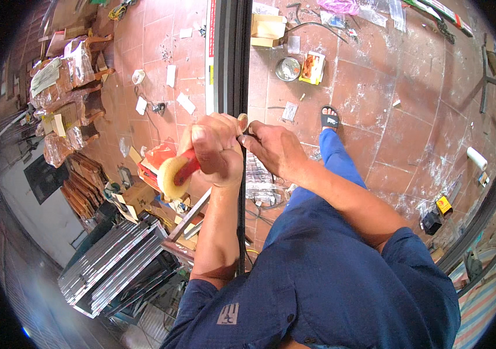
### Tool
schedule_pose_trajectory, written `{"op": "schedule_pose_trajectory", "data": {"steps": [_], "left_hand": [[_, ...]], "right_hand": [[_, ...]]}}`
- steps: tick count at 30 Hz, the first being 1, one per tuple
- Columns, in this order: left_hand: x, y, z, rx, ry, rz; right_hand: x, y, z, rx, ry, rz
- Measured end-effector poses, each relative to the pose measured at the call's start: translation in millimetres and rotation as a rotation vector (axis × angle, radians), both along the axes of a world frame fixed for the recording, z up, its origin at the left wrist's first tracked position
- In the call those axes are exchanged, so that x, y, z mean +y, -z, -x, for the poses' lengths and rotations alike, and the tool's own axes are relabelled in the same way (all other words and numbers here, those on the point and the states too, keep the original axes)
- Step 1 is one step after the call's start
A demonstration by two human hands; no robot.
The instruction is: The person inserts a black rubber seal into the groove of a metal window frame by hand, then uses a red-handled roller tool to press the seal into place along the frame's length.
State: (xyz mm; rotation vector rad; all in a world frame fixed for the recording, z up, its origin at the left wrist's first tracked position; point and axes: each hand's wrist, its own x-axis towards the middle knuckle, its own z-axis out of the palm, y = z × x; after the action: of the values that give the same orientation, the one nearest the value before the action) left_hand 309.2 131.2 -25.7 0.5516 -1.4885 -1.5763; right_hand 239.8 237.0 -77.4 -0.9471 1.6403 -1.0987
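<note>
A dark metal frame bar point(232, 52) runs from the top of the view down to my hands. My left hand point(216, 148) is wrapped around a mallet with a round pale-yellow head point(173, 177) and a red part beside it. A round wooden end point(242, 120) shows at the other side of the fist. Close by on the right, my right hand point(274, 148) pinches a thin black strip point(241, 198) against the bar; the strip hangs down in front of me. The fingertips partly hide where strip and bar meet.
On the tiled floor lie a metal tin point(287, 68), a yellow packet point(312, 68) and an open cardboard box point(268, 30). Stacked metal profiles point(114, 264) stand lower left, with plastic-wrapped wooden furniture point(64, 87) above. A white roll point(477, 158) lies right.
</note>
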Motion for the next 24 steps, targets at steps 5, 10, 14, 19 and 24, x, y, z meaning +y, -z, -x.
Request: {"op": "schedule_pose_trajectory", "data": {"steps": [5,10,14,19,24], "left_hand": [[-14.9,-11.4,36.9,-0.074,-0.126,-0.023],[-16.2,-5.5,26.8,-0.025,-0.049,0.047],[-30.1,-11.1,57.8,-0.054,-0.125,-0.007],[-38.9,-17.0,76.0,-0.051,-0.129,0.027],[-51.6,-18.7,99.1,-0.031,-0.109,-0.007]], "right_hand": [[-5.3,-9.7,7.4,0.069,-0.079,-0.086],[-4.2,-1.8,4.7,0.067,-0.069,-0.048],[-5.6,-3.7,4.5,0.033,-0.087,-0.061],[-4.8,-2.4,6.4,0.016,-0.102,-0.038],[-6.4,-3.3,9.6,0.013,-0.081,-0.028]]}}
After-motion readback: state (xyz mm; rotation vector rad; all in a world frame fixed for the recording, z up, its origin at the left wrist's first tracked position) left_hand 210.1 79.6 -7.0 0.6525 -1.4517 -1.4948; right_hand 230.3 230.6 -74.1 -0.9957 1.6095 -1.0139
